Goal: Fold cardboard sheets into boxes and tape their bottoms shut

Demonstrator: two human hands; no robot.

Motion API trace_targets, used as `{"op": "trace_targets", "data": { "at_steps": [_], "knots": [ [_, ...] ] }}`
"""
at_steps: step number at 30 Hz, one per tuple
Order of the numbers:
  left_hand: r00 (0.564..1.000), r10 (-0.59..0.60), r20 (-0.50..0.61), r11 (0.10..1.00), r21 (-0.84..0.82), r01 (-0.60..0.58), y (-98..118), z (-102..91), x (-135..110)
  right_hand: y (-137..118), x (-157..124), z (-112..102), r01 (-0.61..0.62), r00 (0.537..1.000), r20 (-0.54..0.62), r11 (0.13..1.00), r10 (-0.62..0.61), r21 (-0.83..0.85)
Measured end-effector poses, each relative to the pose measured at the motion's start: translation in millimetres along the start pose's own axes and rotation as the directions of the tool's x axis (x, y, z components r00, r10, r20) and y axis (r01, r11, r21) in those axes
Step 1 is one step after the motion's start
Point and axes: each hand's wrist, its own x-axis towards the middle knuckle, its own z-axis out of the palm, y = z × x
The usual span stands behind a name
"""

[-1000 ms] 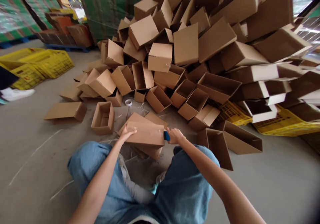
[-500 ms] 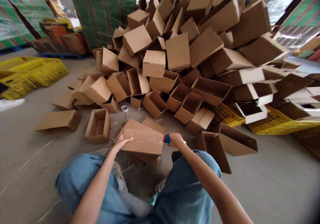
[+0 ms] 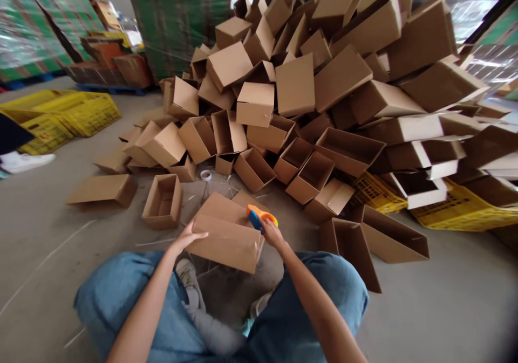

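Observation:
I sit on the floor with my knees in blue jeans spread apart. Between them lies a brown cardboard box (image 3: pixel 226 239), tilted, with clear tape along its top. My left hand (image 3: pixel 186 239) rests on the box's left end, fingers curled over the edge. My right hand (image 3: pixel 272 232) grips an orange and blue tape dispenser (image 3: pixel 260 215) at the box's right end, raised above the cardboard.
A tall heap of open cardboard boxes (image 3: pixel 324 93) rises ahead and to the right. An open box (image 3: pixel 164 201) and a flat one (image 3: pixel 103 189) lie to the left. Yellow plastic crates (image 3: pixel 68 112) stand far left; others (image 3: pixel 461 206) lie under the heap. A tape roll (image 3: pixel 206 175) lies ahead. Another person's white shoe (image 3: pixel 24 161) is at the left edge.
My right hand has lifted the tape dispenser from the box's right end up over its top. The box has tilted and turned a little. My left hand stays on its left end.

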Motion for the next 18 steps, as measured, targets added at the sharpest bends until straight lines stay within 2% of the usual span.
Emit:
{"op": "trace_targets", "data": {
  "at_steps": [1, 3, 5, 7, 9, 13, 16, 18],
  "knots": [
    [1.000, -0.002, -0.009, 1.000, -0.009, 0.002, -1, -0.7, 0, -6, 1, 5, -0.020, 0.999, -0.024, 0.997, 0.021, 0.071],
    [1.000, 0.000, -0.023, 1.000, -0.020, 0.000, -4, -0.8, 1, -15, 1, 14, -0.133, 0.980, -0.101, 0.941, 0.172, 0.312],
    [0.999, -0.009, -0.039, 1.000, -0.017, 0.008, -8, 1.3, 2, -20, -6, 20, -0.240, 0.917, -0.144, 0.800, 0.373, 0.550],
    [0.998, -0.010, -0.066, 1.000, -0.006, 0.010, -13, 5.7, 5, -23, -18, 26, -0.275, 0.866, -0.158, 0.716, 0.474, 0.641],
    [0.995, 0.010, -0.095, 1.000, 0.006, -0.009, -16, 11.6, 8, -29, -35, 34, -0.233, 0.855, -0.178, 0.667, 0.488, 0.708],
    [0.992, 0.061, -0.108, 0.998, 0.020, -0.059, -16, 23.7, 12, -49, -67, 52, -0.027, 0.870, -0.201, 0.452, 0.450, 0.892],
    [0.993, 0.063, -0.096, 0.998, 0.011, -0.062, -11, 29.7, 13, -61, -72, 56, 0.026, 0.878, -0.227, 0.430, 0.422, 0.902],
    [0.993, 0.049, -0.110, 0.999, 0.013, -0.048, -10, 31.5, 14, -64, -68, 54, 0.014, 0.879, -0.217, 0.432, 0.424, 0.902]
  ]
}}
